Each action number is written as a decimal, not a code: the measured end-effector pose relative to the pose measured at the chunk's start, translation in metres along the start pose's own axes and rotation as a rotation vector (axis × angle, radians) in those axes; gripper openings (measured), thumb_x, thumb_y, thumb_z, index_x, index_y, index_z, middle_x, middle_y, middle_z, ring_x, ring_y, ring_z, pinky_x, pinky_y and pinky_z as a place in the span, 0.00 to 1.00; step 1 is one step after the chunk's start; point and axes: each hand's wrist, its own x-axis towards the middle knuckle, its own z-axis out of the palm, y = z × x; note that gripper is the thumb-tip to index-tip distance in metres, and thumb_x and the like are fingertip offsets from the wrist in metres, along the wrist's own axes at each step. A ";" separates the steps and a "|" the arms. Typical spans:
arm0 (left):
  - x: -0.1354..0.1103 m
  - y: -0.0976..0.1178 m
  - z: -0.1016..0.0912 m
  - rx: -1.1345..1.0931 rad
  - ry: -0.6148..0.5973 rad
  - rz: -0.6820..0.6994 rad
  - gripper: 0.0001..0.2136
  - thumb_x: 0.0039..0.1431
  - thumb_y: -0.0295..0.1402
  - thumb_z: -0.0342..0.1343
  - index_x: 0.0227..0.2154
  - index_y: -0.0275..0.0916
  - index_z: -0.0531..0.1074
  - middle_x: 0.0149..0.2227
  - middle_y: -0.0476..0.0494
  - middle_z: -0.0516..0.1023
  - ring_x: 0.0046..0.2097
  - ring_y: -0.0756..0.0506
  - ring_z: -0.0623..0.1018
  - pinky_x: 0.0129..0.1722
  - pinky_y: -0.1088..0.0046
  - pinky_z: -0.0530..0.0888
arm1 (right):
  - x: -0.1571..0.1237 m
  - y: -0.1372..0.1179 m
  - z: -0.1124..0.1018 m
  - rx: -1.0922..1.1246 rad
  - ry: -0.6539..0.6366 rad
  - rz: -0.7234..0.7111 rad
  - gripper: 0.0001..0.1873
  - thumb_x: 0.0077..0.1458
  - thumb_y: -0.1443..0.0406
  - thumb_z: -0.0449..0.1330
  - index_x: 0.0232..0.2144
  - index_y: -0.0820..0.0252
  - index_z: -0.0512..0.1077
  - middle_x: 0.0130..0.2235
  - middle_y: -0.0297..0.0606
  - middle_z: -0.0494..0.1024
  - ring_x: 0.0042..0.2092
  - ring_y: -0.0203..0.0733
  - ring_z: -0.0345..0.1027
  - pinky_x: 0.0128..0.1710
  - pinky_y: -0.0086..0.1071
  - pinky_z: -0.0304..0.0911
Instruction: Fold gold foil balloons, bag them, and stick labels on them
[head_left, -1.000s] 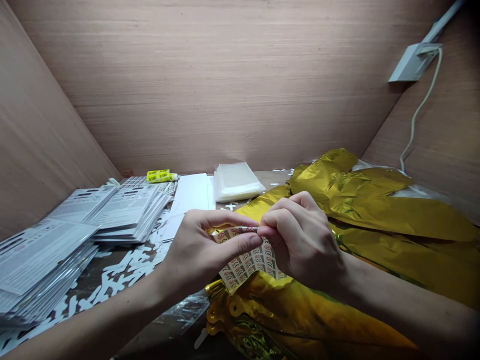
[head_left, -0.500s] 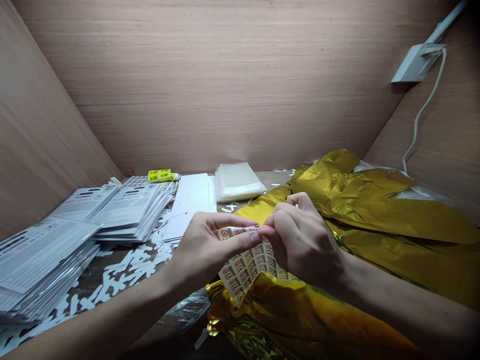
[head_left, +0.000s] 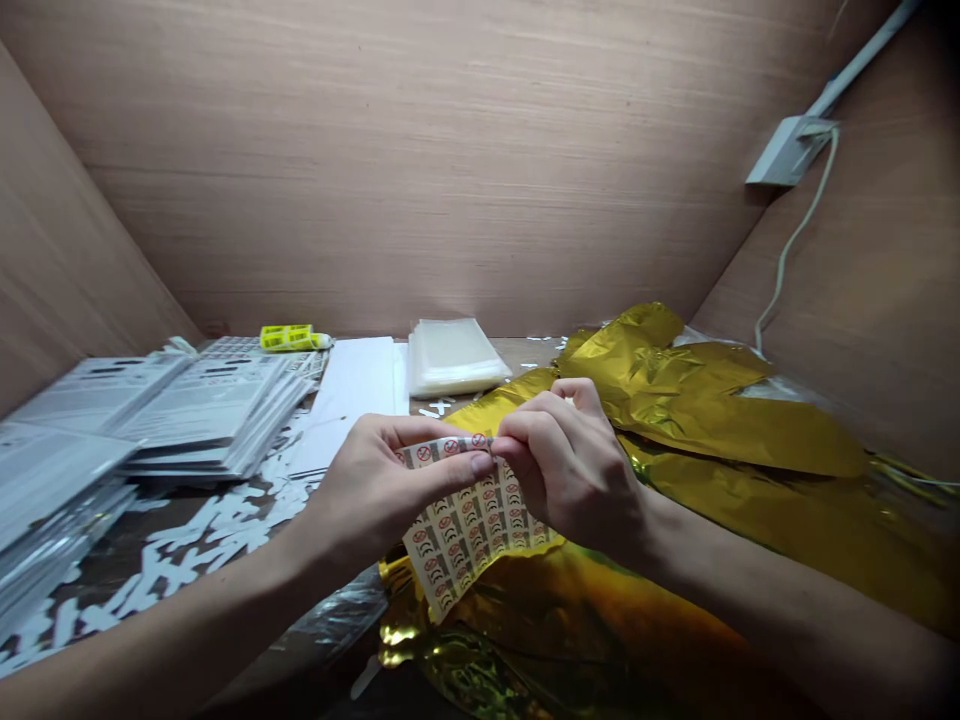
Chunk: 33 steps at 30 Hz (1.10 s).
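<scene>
A sheet of small printed stickers [head_left: 469, 530], with red prohibition signs and CE marks, hangs tilted between my hands. My left hand [head_left: 405, 480] pinches its upper edge between thumb and fingers. My right hand [head_left: 570, 460] has its fingers curled, with thumb and forefinger closed at the same edge, touching the left fingertips. Whether a sticker is between the right fingertips is hidden. Under the sheet lies a gold foil balloon [head_left: 600, 620], flat and crinkled; its tabbed edge shows at the left.
More gold foil [head_left: 720, 430] spreads to the right. Packed printed cards [head_left: 202, 400] are stacked at left, near scattered white paper cutouts [head_left: 202, 540]. A yellow label roll [head_left: 286, 338], white sheets [head_left: 352, 380] and clear bags [head_left: 454, 355] lie at the back. A power socket [head_left: 791, 150] hangs on the wall.
The camera view has turned slightly right, so everything sits further left. My hands stay together at the sheet's upper edge, and more of the sticker sheet shows below them.
</scene>
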 end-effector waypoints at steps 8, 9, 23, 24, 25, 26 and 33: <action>-0.001 -0.006 -0.004 0.176 0.064 0.218 0.07 0.56 0.38 0.70 0.35 0.42 0.86 0.34 0.46 0.86 0.35 0.46 0.82 0.34 0.76 0.78 | 0.014 -0.008 -0.010 0.107 -0.084 0.146 0.03 0.65 0.71 0.55 0.41 0.65 0.69 0.37 0.43 0.79 0.37 0.43 0.70 0.43 0.43 0.61; -0.001 -0.007 -0.004 0.198 0.061 0.239 0.07 0.57 0.39 0.69 0.34 0.42 0.86 0.34 0.46 0.86 0.35 0.47 0.82 0.33 0.77 0.77 | 0.017 -0.010 -0.012 0.118 -0.105 0.158 0.04 0.65 0.70 0.56 0.41 0.65 0.70 0.38 0.44 0.79 0.39 0.44 0.72 0.44 0.44 0.61; -0.001 -0.007 -0.005 0.232 -0.001 0.301 0.08 0.59 0.37 0.67 0.31 0.38 0.85 0.29 0.46 0.83 0.31 0.49 0.78 0.30 0.78 0.72 | 0.023 -0.021 -0.022 0.179 -0.138 0.200 0.03 0.62 0.74 0.59 0.38 0.64 0.71 0.41 0.44 0.81 0.46 0.43 0.76 0.47 0.41 0.66; -0.001 -0.008 -0.006 0.175 -0.033 0.291 0.07 0.60 0.37 0.67 0.33 0.38 0.85 0.31 0.46 0.84 0.32 0.49 0.78 0.30 0.78 0.73 | 0.023 -0.022 -0.023 0.180 -0.127 0.193 0.03 0.63 0.73 0.58 0.38 0.64 0.71 0.41 0.45 0.81 0.46 0.43 0.75 0.47 0.40 0.66; 0.000 -0.008 -0.008 0.111 -0.072 0.276 0.08 0.61 0.37 0.66 0.33 0.38 0.85 0.31 0.45 0.84 0.32 0.49 0.78 0.31 0.78 0.73 | 0.024 -0.022 -0.023 0.183 -0.114 0.186 0.03 0.63 0.73 0.58 0.38 0.64 0.71 0.42 0.46 0.81 0.46 0.43 0.75 0.47 0.40 0.66; 0.001 -0.009 -0.010 0.051 -0.110 0.261 0.09 0.62 0.37 0.65 0.34 0.37 0.85 0.31 0.44 0.84 0.32 0.49 0.78 0.31 0.78 0.74 | 0.024 -0.022 -0.023 0.189 -0.105 0.182 0.02 0.64 0.73 0.58 0.39 0.64 0.71 0.42 0.46 0.81 0.46 0.43 0.75 0.47 0.40 0.67; 0.006 -0.012 -0.016 -0.056 -0.164 0.214 0.13 0.64 0.37 0.63 0.28 0.35 0.85 0.27 0.43 0.82 0.28 0.52 0.75 0.28 0.80 0.71 | 0.021 -0.022 -0.018 0.218 -0.104 0.186 0.02 0.65 0.72 0.58 0.39 0.65 0.71 0.40 0.46 0.81 0.44 0.43 0.76 0.45 0.40 0.68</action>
